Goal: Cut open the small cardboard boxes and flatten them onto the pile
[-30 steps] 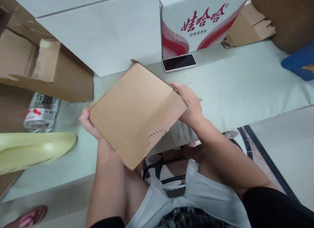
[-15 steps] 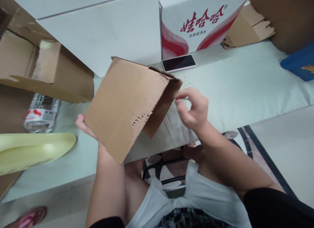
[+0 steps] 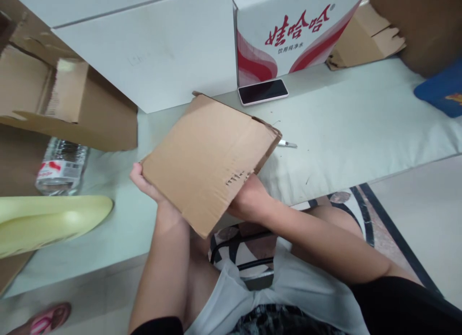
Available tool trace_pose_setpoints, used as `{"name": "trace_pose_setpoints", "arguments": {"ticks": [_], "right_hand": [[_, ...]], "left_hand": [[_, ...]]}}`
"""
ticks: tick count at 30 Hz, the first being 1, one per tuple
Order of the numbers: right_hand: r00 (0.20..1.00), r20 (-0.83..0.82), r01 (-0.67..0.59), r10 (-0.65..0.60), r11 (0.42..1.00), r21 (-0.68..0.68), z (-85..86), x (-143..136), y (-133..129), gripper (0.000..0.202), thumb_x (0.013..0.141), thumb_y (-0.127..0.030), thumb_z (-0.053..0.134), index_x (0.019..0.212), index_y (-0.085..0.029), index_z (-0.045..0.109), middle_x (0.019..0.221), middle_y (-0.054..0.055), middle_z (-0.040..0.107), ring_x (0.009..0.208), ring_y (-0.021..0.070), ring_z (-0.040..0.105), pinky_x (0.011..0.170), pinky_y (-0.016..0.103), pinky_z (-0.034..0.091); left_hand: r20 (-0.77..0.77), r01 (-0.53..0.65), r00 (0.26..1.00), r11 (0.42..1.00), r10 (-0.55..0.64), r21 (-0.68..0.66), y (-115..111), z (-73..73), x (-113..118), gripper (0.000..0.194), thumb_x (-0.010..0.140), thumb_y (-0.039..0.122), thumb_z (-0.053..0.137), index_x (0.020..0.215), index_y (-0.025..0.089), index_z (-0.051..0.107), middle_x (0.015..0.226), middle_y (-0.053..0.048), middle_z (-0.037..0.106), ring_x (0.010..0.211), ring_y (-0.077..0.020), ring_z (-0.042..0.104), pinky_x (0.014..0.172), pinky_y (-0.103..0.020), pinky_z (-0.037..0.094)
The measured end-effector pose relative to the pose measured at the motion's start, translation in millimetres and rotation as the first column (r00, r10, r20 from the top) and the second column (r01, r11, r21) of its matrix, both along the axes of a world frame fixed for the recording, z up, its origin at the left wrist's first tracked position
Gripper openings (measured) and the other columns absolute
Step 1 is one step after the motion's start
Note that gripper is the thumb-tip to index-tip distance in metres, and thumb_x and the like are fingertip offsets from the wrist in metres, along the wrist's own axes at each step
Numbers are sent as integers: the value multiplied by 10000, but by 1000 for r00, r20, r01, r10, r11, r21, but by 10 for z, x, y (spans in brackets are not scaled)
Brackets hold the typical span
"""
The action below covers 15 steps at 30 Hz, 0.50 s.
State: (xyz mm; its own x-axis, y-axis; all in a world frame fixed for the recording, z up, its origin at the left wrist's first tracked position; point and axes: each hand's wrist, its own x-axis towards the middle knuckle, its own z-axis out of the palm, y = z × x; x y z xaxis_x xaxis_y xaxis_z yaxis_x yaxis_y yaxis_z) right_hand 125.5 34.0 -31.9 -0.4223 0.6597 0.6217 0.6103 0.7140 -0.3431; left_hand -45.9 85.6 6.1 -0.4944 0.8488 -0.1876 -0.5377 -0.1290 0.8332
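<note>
A brown cardboard box (image 3: 207,157), tilted over the table's front edge, shows a rough, punched tear near its lower right edge. My left hand (image 3: 146,185) grips its left side, with thumb tip in sight and the other fingers hidden beneath. At the right, my right hand (image 3: 251,200) reaches in under the top panel at the box's open side. Its fingers are hidden by the cardboard. A small, slim light-coloured blade (image 3: 288,144) lies on the table, sticking out past the box's right corner.
A phone (image 3: 263,92) lies before a white and red carton (image 3: 294,41). Beside it stands a large white box (image 3: 151,51). At left are an open cardboard carton (image 3: 104,109), a water bottle (image 3: 62,166) and a yellow-green object (image 3: 54,219). A blue container (image 3: 438,92) sits far right.
My right hand has moved left and down, going inside the box's open side. The box has shifted right and looks flatter. The small blade on the table has come into sight.
</note>
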Motion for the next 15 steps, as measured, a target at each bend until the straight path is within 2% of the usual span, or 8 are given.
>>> {"name": "trace_pose_setpoints", "arguments": {"ticks": [2,4,7,9,10,12,14,15], "right_hand": [[1000,-22,16,-13,990,138,80,33,8,223,988,-242,557,858,-224,737,822,48,747,787,192,656,749,358,508],[998,-65,18,-4,975,220,172,66,11,234,989,-217,541,831,-228,713,766,29,720,759,176,636,712,347,469],[978,-118,-148,174,968,200,293,118,4,272,995,-338,530,798,-233,686,748,9,713,762,167,630,763,357,480],[932,-185,-283,312,944,168,358,177,10,367,995,-407,514,688,-233,617,622,-20,631,638,140,571,685,337,464],[914,-246,-289,322,944,160,387,221,26,386,998,-389,507,653,-233,584,566,-33,581,573,126,528,622,326,433],[905,-383,-150,186,981,121,436,350,95,346,994,-301,502,665,-233,581,545,-40,563,530,114,505,573,311,402],[882,-460,101,-106,994,-35,469,528,214,183,950,-244,536,819,-232,663,716,-3,696,671,141,629,669,317,486],[850,-457,213,-263,964,-159,478,630,285,120,916,-242,572,928,-228,690,861,30,751,802,172,688,754,346,531]], "left_hand": [[-3,-18,1000,1000,18,18,13,27,19,414,697,616,553,771,213,490,754,-21,617,717,-198,600,703,-329,466],[-27,-23,999,999,25,45,30,48,9,418,705,623,522,792,216,477,755,-30,612,736,-211,600,727,-336,466],[-26,-74,997,997,75,29,51,61,-89,342,731,559,485,730,242,355,665,21,512,626,-161,520,667,-318,428],[-6,-114,993,993,114,23,58,54,-198,327,749,506,461,702,251,263,599,56,415,543,-125,431,611,-306,386],[5,-130,992,991,130,44,59,44,-258,326,749,476,462,695,250,233,579,66,381,522,-114,403,596,-298,371],[29,-144,990,983,142,116,59,11,-376,322,733,422,488,681,243,225,574,72,390,533,-104,419,607,-281,384],[51,-115,993,979,108,166,60,-34,-483,302,709,420,522,674,236,286,613,61,479,604,-118,505,670,-281,439],[61,-90,995,980,81,179,62,-58,-529,288,697,431,539,682,232,330,648,51,530,654,-133,550,717,-290,468]]}}
